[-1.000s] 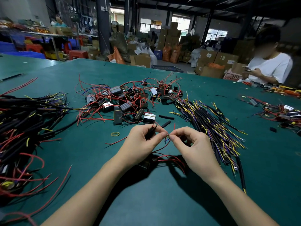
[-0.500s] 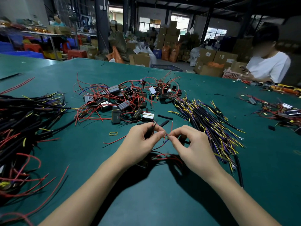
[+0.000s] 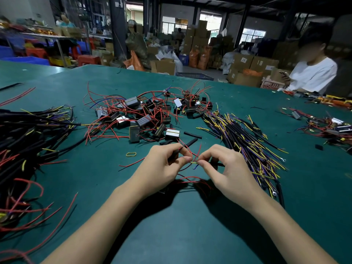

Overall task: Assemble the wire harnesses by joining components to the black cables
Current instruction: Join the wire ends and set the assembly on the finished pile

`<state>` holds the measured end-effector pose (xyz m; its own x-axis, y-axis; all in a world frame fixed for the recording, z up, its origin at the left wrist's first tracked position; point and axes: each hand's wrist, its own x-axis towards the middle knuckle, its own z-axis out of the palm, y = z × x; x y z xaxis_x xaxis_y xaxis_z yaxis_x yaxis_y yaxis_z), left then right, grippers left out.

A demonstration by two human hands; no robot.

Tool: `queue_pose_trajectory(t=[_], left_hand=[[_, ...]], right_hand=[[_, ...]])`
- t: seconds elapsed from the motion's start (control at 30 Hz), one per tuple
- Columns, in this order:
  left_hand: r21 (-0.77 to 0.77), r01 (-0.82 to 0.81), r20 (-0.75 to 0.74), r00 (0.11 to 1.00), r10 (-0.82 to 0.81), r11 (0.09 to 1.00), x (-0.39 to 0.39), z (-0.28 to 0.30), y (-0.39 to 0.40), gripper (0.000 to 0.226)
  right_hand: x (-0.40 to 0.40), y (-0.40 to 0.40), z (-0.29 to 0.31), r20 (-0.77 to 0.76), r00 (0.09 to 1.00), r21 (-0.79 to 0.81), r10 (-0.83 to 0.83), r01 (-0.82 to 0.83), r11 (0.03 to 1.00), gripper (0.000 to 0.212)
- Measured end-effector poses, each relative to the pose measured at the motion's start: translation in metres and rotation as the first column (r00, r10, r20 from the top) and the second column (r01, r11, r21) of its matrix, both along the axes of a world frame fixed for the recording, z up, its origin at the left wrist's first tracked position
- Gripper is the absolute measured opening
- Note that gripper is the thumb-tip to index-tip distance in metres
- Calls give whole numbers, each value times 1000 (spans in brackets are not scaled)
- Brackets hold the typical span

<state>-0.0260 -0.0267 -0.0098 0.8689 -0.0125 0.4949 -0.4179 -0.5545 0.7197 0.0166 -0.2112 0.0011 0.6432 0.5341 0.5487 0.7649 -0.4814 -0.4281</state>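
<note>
We hold the work just above the green table [image 3: 190, 235], in front of the pile of small boxes with red leads [image 3: 144, 119]. Our left hand [image 3: 162, 168] pinches a thin red wire [image 3: 187, 149] together with a black tube; our right hand [image 3: 226, 168] pinches a yellow wire end [image 3: 194, 163] of a black cable, mostly hidden under the hand. The fingertips nearly touch. To join them well, we should, we think, keep both bare ends parallel, grip close to the tips, and twist evenly. The bundle of black cables [image 3: 245, 141] lies just right.
</note>
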Motion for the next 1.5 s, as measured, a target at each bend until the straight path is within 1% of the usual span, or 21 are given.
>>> queue_pose_trajectory(t=[0.1, 0.17, 0.2, 0.27, 0.37, 0.53, 0.63, 0.7, 0.77, 0.8, 0.87, 0.93, 1.07, 1.13, 1.17, 1.27, 1.3, 1.37, 1.5], left_hand=[[-75, 31, -108, 993, -39, 997, 0, 3, 2, 12], [-133, 53, -166, 983, -75, 990, 0, 5, 3, 12], [-167, 58, -188, 978, -89, 984, 0, 5, 4, 12], [-219, 62, -210, 972, -109, 974, 0, 7, 5, 11], [-247, 74, -220, 967, -130, 966, -1, 7, 4, 7], [-181, 73, -154, 983, -101, 981, 0, 4, -2, 6], [-163, 56, -162, 983, -82, 985, 2, 3, -2, 9], [-157, 68, -177, 980, -96, 985, 2, 3, -1, 8], [-169, 69, -183, 978, -100, 983, 2, 3, -2, 14], [-187, 55, -193, 977, -92, 981, 3, 2, -1, 18], [-272, 19, -230, 970, -84, 962, 4, 2, -1, 15], [-347, 34, -241, 963, -124, 937, 3, 2, -1, 14], [-273, 67, -197, 973, -124, 960, -1, 3, -5, 29], [-279, 65, -175, 977, -118, 958, 0, 1, -4, 32], [-286, 57, -162, 981, -107, 956, 1, 1, -4, 31], [-352, 48, -96, 992, -87, 935, 4, -3, -2, 9], [-356, 44, -84, 993, -79, 933, 5, -3, -2, 6], [-337, 38, -76, 995, -68, 941, 5, -4, -2, 6], [-344, 61, -56, 995, -85, 937, 4, -3, -1, 14]], right_hand=[[1, 0, 1, 223, 975, -107, -16, 41, 993, 4], [1, 1, 0, 276, 961, -112, -17, 49, 992, 4], [1, 1, 0, 272, 962, -105, -14, 44, 994, 4], [1, 0, -1, 213, 977, -77, -12, 29, 997, 5], [0, -1, -3, 146, 989, -53, -20, 28, 998, 5], [-3, 2, -5, 104, 994, -40, 10, -6, 999, 5], [-3, 3, -6, 60, 998, 0, 25, -25, 1000, 5], [-4, 4, -5, 67, 998, 4, -2, 2, 1000, 6], [-3, 4, -5, 96, 994, 23, -56, 54, 998, 8], [-3, 4, -4, 90, 993, 49, -78, 74, 996, 9], [-3, 2, -3, 65, 993, 101, -96, 89, 991, 10], [-4, 2, -2, 58, 993, 118, -101, 93, 989, 11], [-6, 5, -4, 55, 993, 118, -103, 96, 988, 11], [-6, 5, -5, 51, 993, 124, -107, 100, 987, 11], [-6, 5, -5, 48, 993, 129, -111, 104, 986, 11], [-5, 5, -8, 38, 993, 141, -115, 108, 984, 10], [-5, 6, -9, 36, 993, 144, -114, 107, 984, 10], [-5, 7, -9, 41, 993, 150, -112, 105, 983, 11], [-5, 8, -10, 62, 991, 185, -117, 104, 977, 10]])
